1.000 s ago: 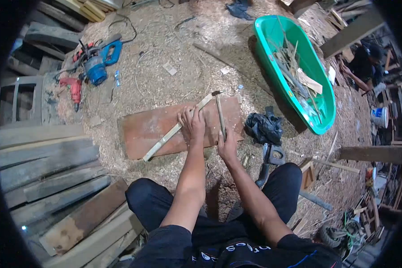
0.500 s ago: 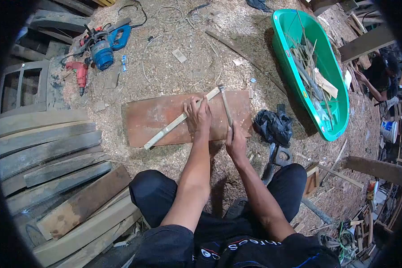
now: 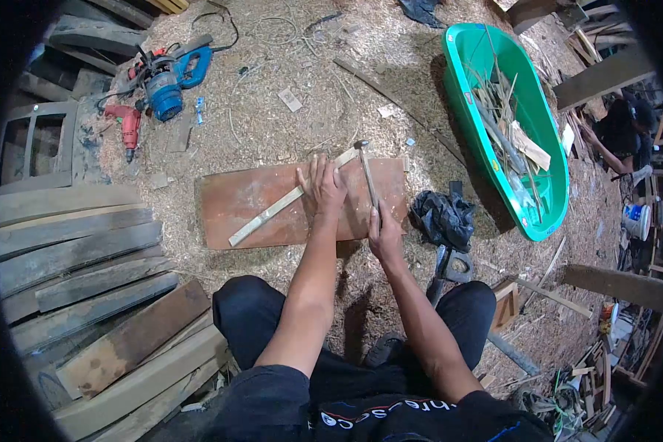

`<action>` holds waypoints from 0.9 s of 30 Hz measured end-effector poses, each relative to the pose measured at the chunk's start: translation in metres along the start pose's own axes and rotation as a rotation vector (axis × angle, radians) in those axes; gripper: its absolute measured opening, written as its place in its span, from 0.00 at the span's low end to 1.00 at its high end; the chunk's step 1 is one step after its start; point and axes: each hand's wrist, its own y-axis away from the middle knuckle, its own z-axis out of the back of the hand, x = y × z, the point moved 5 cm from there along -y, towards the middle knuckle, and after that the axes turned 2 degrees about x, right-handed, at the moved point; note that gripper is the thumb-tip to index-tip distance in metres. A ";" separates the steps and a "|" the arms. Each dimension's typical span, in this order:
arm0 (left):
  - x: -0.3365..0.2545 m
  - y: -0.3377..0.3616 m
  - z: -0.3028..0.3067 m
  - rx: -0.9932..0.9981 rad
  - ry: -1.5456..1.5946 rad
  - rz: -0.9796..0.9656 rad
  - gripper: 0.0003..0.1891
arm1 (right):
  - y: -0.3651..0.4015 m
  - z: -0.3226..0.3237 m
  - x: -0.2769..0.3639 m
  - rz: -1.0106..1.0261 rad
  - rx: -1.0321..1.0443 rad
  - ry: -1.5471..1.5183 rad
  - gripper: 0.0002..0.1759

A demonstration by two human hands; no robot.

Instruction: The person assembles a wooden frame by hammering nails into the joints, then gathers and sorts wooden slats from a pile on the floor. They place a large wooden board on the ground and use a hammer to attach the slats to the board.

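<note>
A pale wooden strip [image 3: 267,216] lies slantwise over a flat reddish-brown board [image 3: 232,195] on the ground. My left hand [image 3: 325,190] is over the strip's upper half, its fingers laid across it and holding it against the board. In my right hand [image 3: 385,234] is a hammer [image 3: 368,173], gripped by the lower end of its handle. The hammer's head is right at the far end of the strip in this view. Part of the strip is hidden beneath my left hand.
A green plastic tub [image 3: 560,169] with wood scraps stands at right, near a crumpled black plastic bag [image 3: 443,219]. A red drill [image 3: 127,129] and a blue power tool [image 3: 165,96] lie upper left. Planks [image 3: 88,247] are stacked at left. Another person [image 3: 622,136] is at far right.
My left hand's fingers have straightened from a more curled hold on the strip. The hammer stays near the strip's far end. The whole view has shifted slightly.
</note>
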 end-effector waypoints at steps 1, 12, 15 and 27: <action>-0.001 0.000 0.004 0.035 -0.007 0.009 0.13 | -0.001 -0.002 0.000 0.006 -0.007 0.006 0.20; 0.000 -0.001 0.004 -0.003 0.051 0.017 0.14 | 0.005 -0.005 -0.002 0.100 0.001 0.043 0.19; 0.006 0.003 0.000 -0.011 0.033 0.005 0.16 | 0.007 -0.011 -0.003 0.115 -0.032 0.030 0.18; 0.002 -0.001 -0.002 0.022 0.033 0.008 0.15 | 0.005 -0.009 -0.006 0.066 -0.069 0.022 0.19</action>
